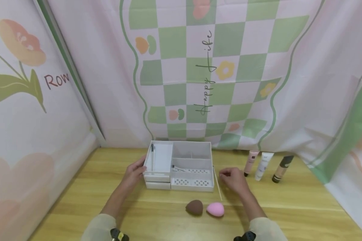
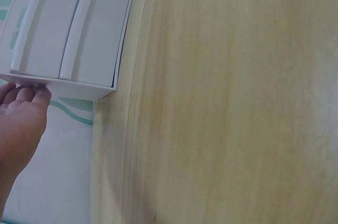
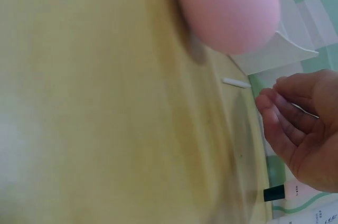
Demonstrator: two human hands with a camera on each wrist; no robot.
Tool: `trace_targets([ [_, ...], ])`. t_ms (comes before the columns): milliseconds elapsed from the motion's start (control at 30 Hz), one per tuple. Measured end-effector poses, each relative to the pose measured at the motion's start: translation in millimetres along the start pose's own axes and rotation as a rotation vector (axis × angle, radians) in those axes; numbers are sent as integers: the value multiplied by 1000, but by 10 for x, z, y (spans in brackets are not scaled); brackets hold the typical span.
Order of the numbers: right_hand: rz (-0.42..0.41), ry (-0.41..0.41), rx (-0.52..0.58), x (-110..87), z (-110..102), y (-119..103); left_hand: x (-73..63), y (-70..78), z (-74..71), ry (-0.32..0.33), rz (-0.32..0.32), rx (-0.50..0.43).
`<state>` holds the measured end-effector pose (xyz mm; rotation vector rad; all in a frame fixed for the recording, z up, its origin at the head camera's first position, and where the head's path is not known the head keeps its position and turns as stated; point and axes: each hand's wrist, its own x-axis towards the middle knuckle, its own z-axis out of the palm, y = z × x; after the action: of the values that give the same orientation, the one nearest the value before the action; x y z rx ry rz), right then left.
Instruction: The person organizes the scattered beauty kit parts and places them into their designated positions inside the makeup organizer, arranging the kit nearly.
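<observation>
Between two hands [image 1: 135, 170] [image 1: 233, 180] are one white organizer [image 1: 158, 185] and one thin stick [image 1: 217, 183].

A brown sponge [image 1: 194, 208] and a pink sponge [image 1: 216, 209] lie side by side on the wood-grain table [image 1: 157, 217] before me; pink [image 1: 251, 161], white [image 1: 263, 165] and beige-and-black tubes [image 1: 282, 169] stand at my right, a green-checked curtain [image 1: 229, 40] hanging behind.

The white, rectangular, compartmented organizer box [image 1: 196, 163] stood upright, its two stacked left front drawers [image 1: 158, 179] closed. A thin, pale stick [image 1: 218, 184] lay just beside its right wall.
</observation>
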<state>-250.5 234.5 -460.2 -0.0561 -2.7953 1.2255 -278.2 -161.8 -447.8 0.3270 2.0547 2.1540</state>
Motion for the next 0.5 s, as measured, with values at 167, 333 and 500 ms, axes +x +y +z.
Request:
trace_targets([
  [167, 46, -3, -22, -48, 41, 8, 7, -11, -10, -1, 4, 4],
  [333, 25, 19, -59, -81, 88, 30, 13, -17, -8, 3, 3, 11],
  [500, 41, 33, -62, -103, 119, 48, 9, -3, -5, 0, -3, 6],
])
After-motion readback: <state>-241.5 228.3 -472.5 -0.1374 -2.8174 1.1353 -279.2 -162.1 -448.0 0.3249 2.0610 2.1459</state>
